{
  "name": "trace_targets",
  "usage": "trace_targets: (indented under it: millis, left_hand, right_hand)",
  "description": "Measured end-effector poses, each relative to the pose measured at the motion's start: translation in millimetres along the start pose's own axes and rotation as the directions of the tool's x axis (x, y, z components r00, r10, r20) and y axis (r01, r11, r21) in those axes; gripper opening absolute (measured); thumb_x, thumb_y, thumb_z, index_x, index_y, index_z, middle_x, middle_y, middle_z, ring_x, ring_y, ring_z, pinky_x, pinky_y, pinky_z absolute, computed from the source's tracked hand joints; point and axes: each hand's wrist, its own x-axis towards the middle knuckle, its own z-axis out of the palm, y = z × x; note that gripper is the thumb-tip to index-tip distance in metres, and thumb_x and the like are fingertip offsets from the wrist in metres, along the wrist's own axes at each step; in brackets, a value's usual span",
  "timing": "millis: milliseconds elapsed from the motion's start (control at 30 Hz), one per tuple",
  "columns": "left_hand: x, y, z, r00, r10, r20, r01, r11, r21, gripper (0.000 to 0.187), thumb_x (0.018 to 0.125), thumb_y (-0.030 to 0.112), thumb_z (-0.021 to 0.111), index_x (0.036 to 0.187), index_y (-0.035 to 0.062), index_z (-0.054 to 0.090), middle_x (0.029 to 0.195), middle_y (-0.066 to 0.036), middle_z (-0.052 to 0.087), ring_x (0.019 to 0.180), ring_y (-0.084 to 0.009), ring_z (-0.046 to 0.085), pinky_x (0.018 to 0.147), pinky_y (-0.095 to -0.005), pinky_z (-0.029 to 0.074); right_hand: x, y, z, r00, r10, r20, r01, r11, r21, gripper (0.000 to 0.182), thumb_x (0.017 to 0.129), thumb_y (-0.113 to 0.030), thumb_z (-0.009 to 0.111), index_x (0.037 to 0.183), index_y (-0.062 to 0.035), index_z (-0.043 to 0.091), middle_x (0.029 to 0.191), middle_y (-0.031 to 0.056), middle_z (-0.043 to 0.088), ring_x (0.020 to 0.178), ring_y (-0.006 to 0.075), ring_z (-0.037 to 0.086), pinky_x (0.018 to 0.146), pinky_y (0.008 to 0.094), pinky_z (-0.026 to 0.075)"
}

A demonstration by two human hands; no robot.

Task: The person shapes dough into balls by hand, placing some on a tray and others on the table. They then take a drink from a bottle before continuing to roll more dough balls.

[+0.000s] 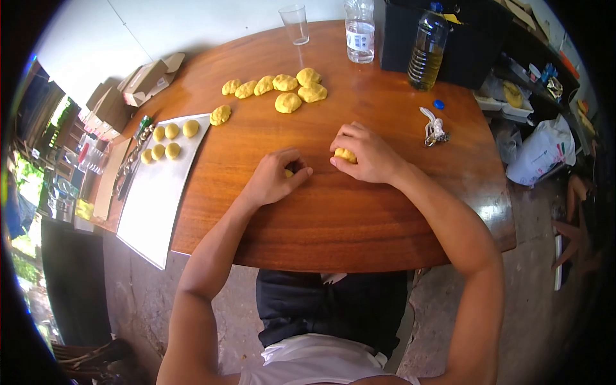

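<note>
My left hand (277, 176) curls over a piece of yellow dough (289, 173) on the wooden table, with only a sliver of it visible under the fingers. To its right, my right hand (364, 154) cups a second yellow dough piece (345, 154) against the tabletop, fingers bent round it. Beyond both hands lies a group of rough dough lumps (285, 82), with a single lump (220, 115) nearer the tray. On the metal tray (151, 205) at the left, several smooth dough balls (172, 131) sit in two rows at the far end.
At the back of the wooden table (308, 224) stand a drinking glass (295, 25), a water bottle (360, 35), an oil bottle (427, 51) and a black box (475, 45). A blue cap (438, 104) and corded keys (434, 128) lie right. Cardboard boxes (144, 82) are at left.
</note>
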Motion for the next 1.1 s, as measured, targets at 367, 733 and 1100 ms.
trace_targets:
  millis: [367, 733, 1100]
  left_hand:
    - [0.2, 0.8, -0.7, 1.0, -0.004, -0.001, 0.004, 1.0, 0.008, 0.021, 0.091, 0.017, 0.077, 0.087, -0.0021, 0.069, 0.084, -0.016, 0.07, 0.078, -0.0296, 0.069, 0.075, -0.0386, 0.055]
    - [0.5, 0.3, -0.4, 1.0, 0.0, 0.004, 0.0, 1.0, -0.009, 0.02, 0.091, 0.016, 0.077, 0.088, -0.0019, 0.069, 0.086, -0.015, 0.071, 0.08, -0.0286, 0.07, 0.077, -0.038, 0.056]
    - [0.9, 1.3, 0.0, 1.0, 0.0, -0.001, 0.0, 1.0, -0.007, 0.019, 0.09, 0.016, 0.077, 0.086, -0.0015, 0.068, 0.084, -0.014, 0.07, 0.077, -0.0281, 0.069, 0.075, -0.038, 0.055]
  right_hand:
    - [-1.0, 0.1, 1.0, 1.0, -0.004, -0.013, 0.004, 1.0, 0.012, 0.014, 0.09, -0.015, 0.076, 0.097, -0.0045, 0.072, 0.1, 0.0092, 0.064, 0.1, 0.0302, 0.061, 0.091, 0.0419, 0.051]
    - [-1.1, 0.4, 0.8, 1.0, 0.001, -0.003, -0.001, 1.0, -0.006, 0.015, 0.09, -0.016, 0.076, 0.098, -0.0041, 0.072, 0.101, 0.0093, 0.064, 0.102, 0.0299, 0.061, 0.091, 0.0418, 0.052]
    - [-0.4, -1.4, -1.2, 1.0, 0.014, 0.015, -0.014, 1.0, -0.018, 0.017, 0.091, -0.02, 0.076, 0.098, -0.0045, 0.072, 0.102, 0.0097, 0.065, 0.103, 0.0304, 0.061, 0.093, 0.0426, 0.051]
